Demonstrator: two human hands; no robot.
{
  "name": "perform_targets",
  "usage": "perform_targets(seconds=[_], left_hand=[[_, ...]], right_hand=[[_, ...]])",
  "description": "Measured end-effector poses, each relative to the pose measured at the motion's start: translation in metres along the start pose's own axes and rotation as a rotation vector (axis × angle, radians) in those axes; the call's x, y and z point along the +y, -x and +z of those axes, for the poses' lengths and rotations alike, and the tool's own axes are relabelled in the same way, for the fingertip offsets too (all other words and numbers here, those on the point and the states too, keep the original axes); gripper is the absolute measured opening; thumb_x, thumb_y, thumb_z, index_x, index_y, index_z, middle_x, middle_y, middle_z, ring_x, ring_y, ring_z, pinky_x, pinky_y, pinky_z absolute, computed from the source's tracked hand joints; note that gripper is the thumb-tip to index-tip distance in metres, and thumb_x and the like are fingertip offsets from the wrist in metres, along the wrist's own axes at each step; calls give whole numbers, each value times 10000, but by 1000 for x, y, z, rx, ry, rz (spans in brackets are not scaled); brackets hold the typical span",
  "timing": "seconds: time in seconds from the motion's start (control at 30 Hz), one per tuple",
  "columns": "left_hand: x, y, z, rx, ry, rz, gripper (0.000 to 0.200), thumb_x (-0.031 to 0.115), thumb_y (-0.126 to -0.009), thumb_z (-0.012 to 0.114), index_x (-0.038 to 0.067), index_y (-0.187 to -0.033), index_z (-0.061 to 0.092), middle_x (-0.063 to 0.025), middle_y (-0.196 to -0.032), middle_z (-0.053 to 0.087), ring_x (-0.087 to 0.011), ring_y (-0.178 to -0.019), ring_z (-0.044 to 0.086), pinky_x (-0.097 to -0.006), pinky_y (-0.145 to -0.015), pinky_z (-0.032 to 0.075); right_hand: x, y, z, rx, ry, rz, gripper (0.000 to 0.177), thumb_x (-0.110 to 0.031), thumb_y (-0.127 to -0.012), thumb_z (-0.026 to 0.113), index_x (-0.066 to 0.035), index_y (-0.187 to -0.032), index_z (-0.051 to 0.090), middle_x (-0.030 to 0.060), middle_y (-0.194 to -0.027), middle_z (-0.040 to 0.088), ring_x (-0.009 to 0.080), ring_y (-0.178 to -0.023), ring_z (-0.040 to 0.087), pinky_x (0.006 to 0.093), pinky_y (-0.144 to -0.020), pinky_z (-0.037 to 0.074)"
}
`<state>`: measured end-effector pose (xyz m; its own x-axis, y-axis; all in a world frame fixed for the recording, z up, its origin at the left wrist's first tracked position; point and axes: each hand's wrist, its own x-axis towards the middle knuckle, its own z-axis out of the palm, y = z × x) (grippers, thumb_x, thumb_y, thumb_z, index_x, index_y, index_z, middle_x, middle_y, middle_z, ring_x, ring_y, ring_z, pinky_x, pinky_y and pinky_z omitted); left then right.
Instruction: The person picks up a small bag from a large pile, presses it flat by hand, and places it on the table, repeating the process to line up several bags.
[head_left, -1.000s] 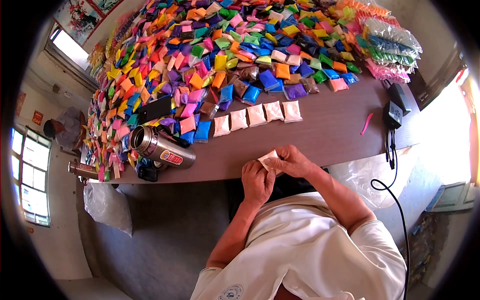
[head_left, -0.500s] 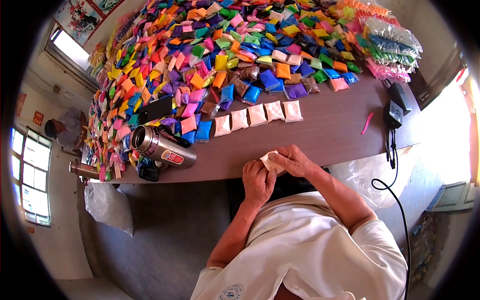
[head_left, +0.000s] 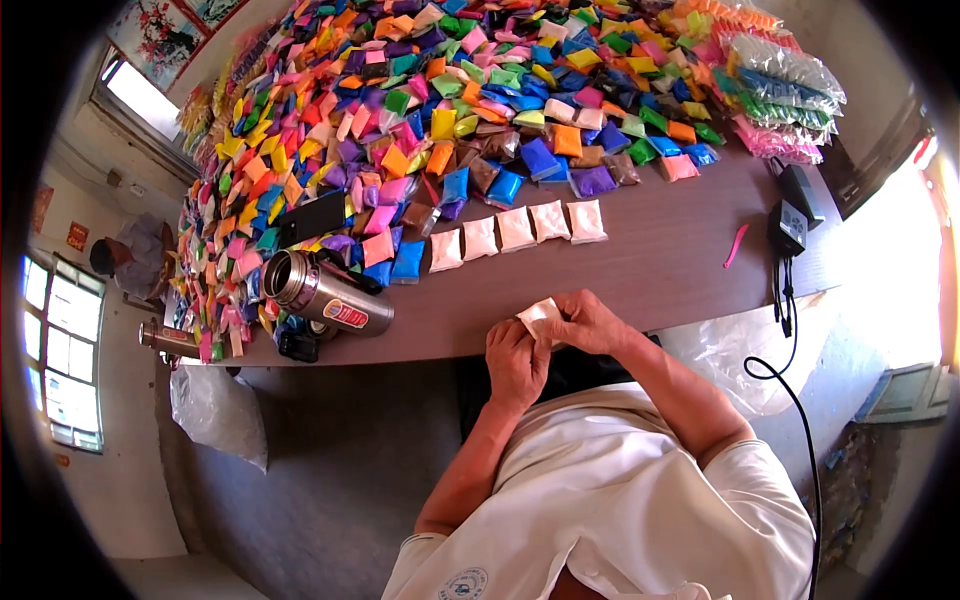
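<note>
Between my two hands, near the table's front edge, is a small pale peach packet (head_left: pixel 539 314). My left hand (head_left: pixel 515 362) is closed with its fingers curled against the packet's left and lower side. My right hand (head_left: pixel 590 323) pinches the packet from the right, thumb lying across it. Just beyond my hands lies a row of several similar pale peach packets (head_left: pixel 516 230), side by side on the brown table (head_left: pixel 640 270).
A heap of colourful packets (head_left: pixel 400 130) covers the far and left table. A steel flask (head_left: pixel 325 295) and a black phone (head_left: pixel 312 220) are at left. Right: a pink strip (head_left: pixel 735 246), black adapter (head_left: pixel 787 228) with cable, stacked bags (head_left: pixel 785 90). Another person (head_left: pixel 140 258) is far left.
The packet has tilted up slightly and shows more of its face between my fingers. My right thumb has shifted a little lower on it. The row of packets is unchanged.
</note>
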<state>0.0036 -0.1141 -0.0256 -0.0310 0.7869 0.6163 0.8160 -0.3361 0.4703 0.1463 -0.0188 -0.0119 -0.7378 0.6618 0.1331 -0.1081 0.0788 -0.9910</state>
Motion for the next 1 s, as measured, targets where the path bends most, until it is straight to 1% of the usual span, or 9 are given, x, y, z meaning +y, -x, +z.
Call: perform_targets(seconds=[0.13,0.2,0.3,0.4,0.5,0.6,0.83,0.93,1.0], left_hand=[[1,-1,0,4,0,-2,307,262,-982,543,16,-832,651,-136,-828,594,-347,-844,574,-461,-827,448],[1,-1,0,9,-2,8,309,264,-984,539,17,-835,651,-136,-828,593,-346,-842,574,-461,-826,448],[1,-1,0,17,0,4,313,268,-987,534,19,-838,651,-135,-829,592,-344,-841,573,-463,-827,447],[1,-1,1,30,4,-4,319,274,-986,534,21,-828,647,-133,-829,590,-342,-840,572,-466,-829,447],[1,-1,1,20,-3,-5,332,281,-986,535,21,-808,640,-132,-828,589,-343,-842,570,-466,-830,447],[1,-1,1,26,-12,14,346,287,-988,534,21,-790,633,-132,-825,586,-345,-844,569,-465,-828,447],[0,0,2,22,-1,-3,338,286,-987,535,14,-816,641,-135,-837,594,-347,-843,566,-464,-824,446],[-1,1,2,22,7,-8,324,279,-985,537,11,-841,648,-136,-847,600,-347,-848,568,-463,-827,446],[-1,1,2,16,8,-7,315,274,-984,538,10,-853,651,-135,-851,604,-346,-852,570,-464,-830,446]], right_hand=[[12,-1,-6,-8,35,-7,241,-241,-939,676,-1,-927,654,26,-691,602,84,-654,528,289,-585,467],[9,-1,-9,-86,101,14,240,-215,-991,613,-4,-1102,640,5,-842,666,52,-750,566,241,-650,479],[8,-2,-6,-88,59,-19,267,-250,-1001,602,-4,-1096,647,0,-838,661,53,-750,557,247,-647,472],[-4,0,-3,-64,35,11,294,-282,-1010,586,-3,-1072,654,-2,-831,655,56,-750,553,249,-649,468],[-3,-1,-4,-47,77,-25,307,-294,-1017,571,-2,-1044,661,-4,-824,649,54,-750,551,248,-644,465],[-9,0,-4,-46,62,-11,312,-298,-1018,569,0,-1034,663,0,-825,655,51,-754,554,247,-644,465],[-8,0,-3,-80,-29,-9,286,-273,-1004,595,2,-1061,651,-10,-795,629,47,-729,523,249,-629,456],[-5,2,-8,-77,33,41,259,-243,-984,624,0,-1069,645,-12,-803,619,49,-731,514,249,-629,456],[0,-2,-13,-135,81,52,246,-219,-964,645,6,-1065,646,-7,-829,628,52,-749,524,246,-638,464]])
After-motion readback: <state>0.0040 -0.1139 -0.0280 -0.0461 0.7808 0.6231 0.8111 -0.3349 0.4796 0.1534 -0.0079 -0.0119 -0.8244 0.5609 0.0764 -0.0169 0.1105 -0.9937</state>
